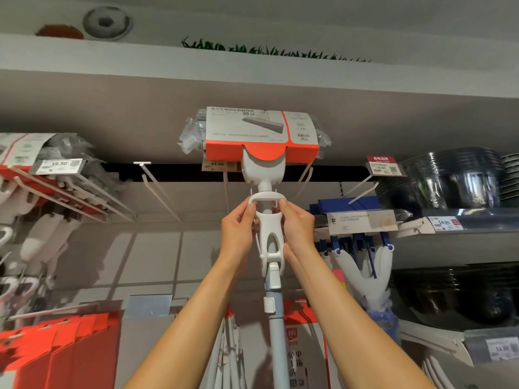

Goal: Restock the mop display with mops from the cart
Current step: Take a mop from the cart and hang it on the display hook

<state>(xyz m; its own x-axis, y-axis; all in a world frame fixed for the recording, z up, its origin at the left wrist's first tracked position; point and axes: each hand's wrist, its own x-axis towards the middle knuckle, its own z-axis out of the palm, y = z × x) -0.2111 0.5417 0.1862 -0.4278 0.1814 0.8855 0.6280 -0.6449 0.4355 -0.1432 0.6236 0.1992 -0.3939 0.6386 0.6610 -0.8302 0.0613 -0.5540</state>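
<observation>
Both hands, left hand point(238, 230) and right hand point(298, 228), pinch the mop point(268, 237) by its white lever frame, head-up at the display hooks point(157, 189); if released before seating, it could tip.

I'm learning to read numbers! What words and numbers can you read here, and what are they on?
"44.90": price tag behind the mop box.
"59.50": tag on the left hooks.
"19.90": red-topped tag.
"14.90": shelf tag.
"28": mop box corner, roughly.
"FOLDABLE PVA SPONGE MOP": blue mop's card, barely.
Chinese text and remaining small print: too blurred.
</observation>
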